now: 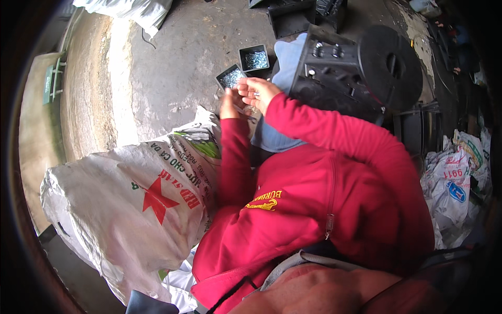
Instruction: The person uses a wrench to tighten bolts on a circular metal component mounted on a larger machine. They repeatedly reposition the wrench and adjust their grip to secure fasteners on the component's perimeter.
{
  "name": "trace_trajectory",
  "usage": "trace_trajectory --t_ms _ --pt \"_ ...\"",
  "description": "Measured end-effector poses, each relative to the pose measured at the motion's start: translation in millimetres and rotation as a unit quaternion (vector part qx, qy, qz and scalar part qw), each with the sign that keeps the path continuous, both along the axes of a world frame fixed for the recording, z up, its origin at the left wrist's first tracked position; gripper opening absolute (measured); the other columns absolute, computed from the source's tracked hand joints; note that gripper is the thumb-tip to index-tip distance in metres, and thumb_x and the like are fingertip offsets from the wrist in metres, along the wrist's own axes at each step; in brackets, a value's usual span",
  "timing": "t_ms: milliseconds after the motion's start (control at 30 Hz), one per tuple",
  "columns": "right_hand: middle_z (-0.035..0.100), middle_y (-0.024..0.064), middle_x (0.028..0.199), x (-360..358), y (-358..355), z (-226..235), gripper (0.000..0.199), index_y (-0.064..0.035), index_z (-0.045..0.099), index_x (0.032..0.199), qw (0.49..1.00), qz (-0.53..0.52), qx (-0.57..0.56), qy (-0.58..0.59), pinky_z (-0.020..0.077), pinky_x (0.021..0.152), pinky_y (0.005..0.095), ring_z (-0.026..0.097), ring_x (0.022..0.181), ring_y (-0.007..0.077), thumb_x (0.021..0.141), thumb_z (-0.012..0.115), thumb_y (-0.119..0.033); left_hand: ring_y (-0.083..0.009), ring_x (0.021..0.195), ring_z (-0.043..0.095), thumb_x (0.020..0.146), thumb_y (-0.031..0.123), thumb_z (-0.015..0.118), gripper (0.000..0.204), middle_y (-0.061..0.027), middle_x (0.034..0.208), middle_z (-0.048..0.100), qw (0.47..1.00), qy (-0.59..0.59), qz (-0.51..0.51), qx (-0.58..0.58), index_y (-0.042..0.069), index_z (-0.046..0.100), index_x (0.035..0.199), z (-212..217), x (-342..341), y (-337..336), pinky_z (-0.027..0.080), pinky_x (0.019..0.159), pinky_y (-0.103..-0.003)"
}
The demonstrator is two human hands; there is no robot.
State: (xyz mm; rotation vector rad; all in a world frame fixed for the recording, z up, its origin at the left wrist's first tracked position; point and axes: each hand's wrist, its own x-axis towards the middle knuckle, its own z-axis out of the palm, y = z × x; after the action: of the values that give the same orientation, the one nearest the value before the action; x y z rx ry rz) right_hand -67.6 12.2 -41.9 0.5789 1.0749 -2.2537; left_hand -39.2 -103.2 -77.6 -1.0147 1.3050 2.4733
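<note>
My left hand (228,99) and my right hand (258,92) are raised close together in front of me, both in red sleeves. The fingers of both are pinched around small metal pieces (248,108) held between them; the pieces are too small to tell apart. Just beyond the hands, two small square black trays (230,78) (254,58) sit on the concrete floor, each holding several shiny screws. A black plastic part with a round disc (389,65) and silver bolts stands right of my right hand.
A large white woven sack (130,199) with a red star lies at my left. More crumpled sacks (452,183) lie at the right. Black plastic boxes (290,18) stand at the back. Another white sack (130,10) lies far left on the concrete floor (172,63).
</note>
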Motion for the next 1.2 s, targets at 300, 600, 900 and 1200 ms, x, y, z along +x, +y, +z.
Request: trace_trajectory --t_ms 300,600,900,1200 --pt "0.048 0.0216 0.132 4 -96 -101 0.05 -0.0048 0.057 0.123 0.756 -0.045 0.534 0.375 0.0191 0.112 0.0473 0.034 0.132 0.0353 0.08 0.065 -0.028 -0.0221 0.104 0.058 0.1 0.031 0.039 0.039 -0.0077 0.116 0.06 0.975 0.024 0.089 0.2 0.003 0.053 0.123 -49 -30 -10 0.048 0.082 -0.035" --pt "0.064 0.0116 0.113 26 102 72 0.035 0.0015 0.057 0.124 0.887 0.414 -0.048 0.2 0.0428 0.096 0.0326 0.059 0.107 0.0186 0.093 0.056 -0.017 -0.0321 0.102 0.063 0.093 0.038 0.045 0.04 -0.0091 0.117 0.062 0.957 -0.234 0.171 -0.021 0.009 0.06 0.115 -287 -140 -73 0.054 0.076 -0.044" --pt "0.065 0.0136 0.109 64 201 95 0.03 0.0023 0.061 0.116 0.966 0.206 0.052 0.146 0.0412 0.099 0.035 0.059 0.108 0.0224 0.094 0.054 -0.018 -0.0314 0.108 0.061 0.088 0.026 0.049 0.031 -0.0137 0.113 0.065 0.589 -0.039 -0.485 -0.645 0.016 0.067 0.111 -272 -237 8 0.05 0.089 -0.042" --pt "0.063 0.0152 0.109 63 221 108 0.029 0.0031 0.058 0.115 0.943 0.23 0.212 0.111 0.0442 0.094 0.0351 0.058 0.107 0.0232 0.095 0.051 -0.016 -0.0305 0.112 0.059 0.093 0.029 0.044 0.036 -0.0154 0.121 0.061 0.451 -0.074 -0.684 -0.569 0.008 0.065 0.115 -351 -279 49 0.05 0.092 -0.044"
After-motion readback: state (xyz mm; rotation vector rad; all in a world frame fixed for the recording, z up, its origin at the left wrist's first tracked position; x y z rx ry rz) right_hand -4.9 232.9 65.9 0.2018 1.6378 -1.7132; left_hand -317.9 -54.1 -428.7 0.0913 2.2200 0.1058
